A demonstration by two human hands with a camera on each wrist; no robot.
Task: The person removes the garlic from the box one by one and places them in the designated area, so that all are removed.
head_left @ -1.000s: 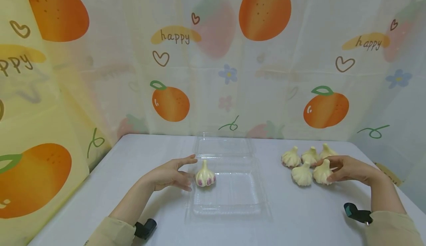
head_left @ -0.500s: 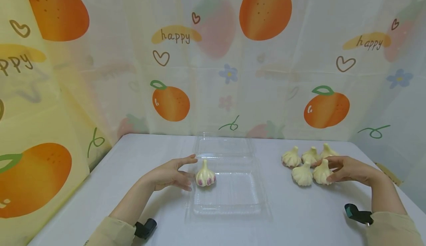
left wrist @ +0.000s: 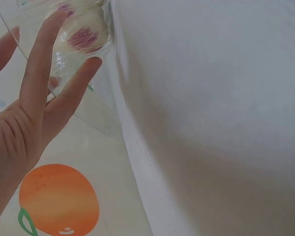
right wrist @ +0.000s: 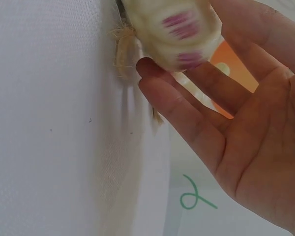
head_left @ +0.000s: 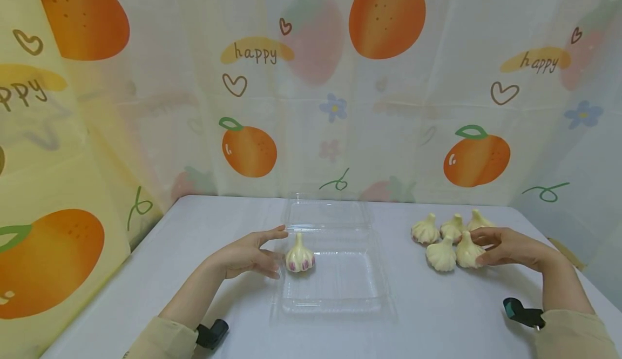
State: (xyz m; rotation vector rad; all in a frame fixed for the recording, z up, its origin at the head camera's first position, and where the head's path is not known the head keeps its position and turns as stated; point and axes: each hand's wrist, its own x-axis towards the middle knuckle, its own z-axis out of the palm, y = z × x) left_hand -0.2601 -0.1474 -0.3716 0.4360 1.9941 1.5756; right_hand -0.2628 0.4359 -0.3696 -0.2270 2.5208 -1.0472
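Note:
At the right of the table, my right hand (head_left: 505, 246) pinches the nearest right bulb of garlic (head_left: 468, 250) between thumb and fingers. Purple streaks show on that garlic bulb (right wrist: 182, 29) in the right wrist view. Several other garlic bulbs (head_left: 441, 254) stand close around it. A clear plastic clamshell box (head_left: 335, 307) lies with its lid open in the middle, and one purple-streaked garlic bulb (head_left: 299, 255) sits upright in its left part. Fingers spread, my left hand (head_left: 250, 253) is at the box's left edge; whether it touches the wall I cannot tell.
The white-covered table (head_left: 437, 316) runs back to a hanging sheet (head_left: 403, 105) printed with oranges. A yellowish sheet (head_left: 63, 175) hangs along the left. Each wrist carries a small black camera, such as the right camera (head_left: 522, 313).
The bulb in my right hand has tipped and shifted slightly left, toward the neighbouring bulb. My left hand and the box have stayed in place.

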